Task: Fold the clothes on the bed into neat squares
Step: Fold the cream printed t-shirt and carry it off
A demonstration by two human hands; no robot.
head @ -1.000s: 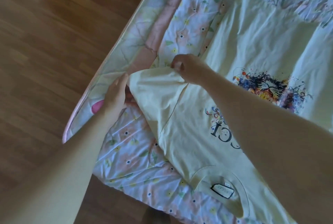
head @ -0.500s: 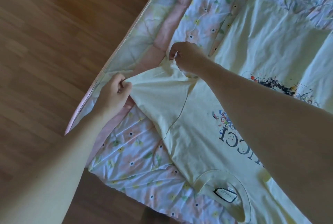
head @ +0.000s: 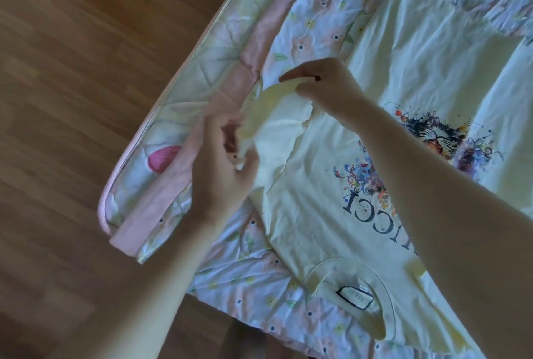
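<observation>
Both hands, left hand (head: 222, 168) and right hand (head: 326, 84), pinch the T-shirt (head: 331, 214) sleeve (head: 277, 125) on the bed (head: 230, 278).

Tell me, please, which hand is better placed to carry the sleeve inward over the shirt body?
Probably the left hand: it grips the sleeve at its outer end. The right hand pinches it near the T-shirt body.

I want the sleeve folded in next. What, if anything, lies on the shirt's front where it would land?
Nothing visible apart from the right forearm crossing the print. Both the left hand and right hand grip the sleeve of the yellow T-shirt.
</observation>
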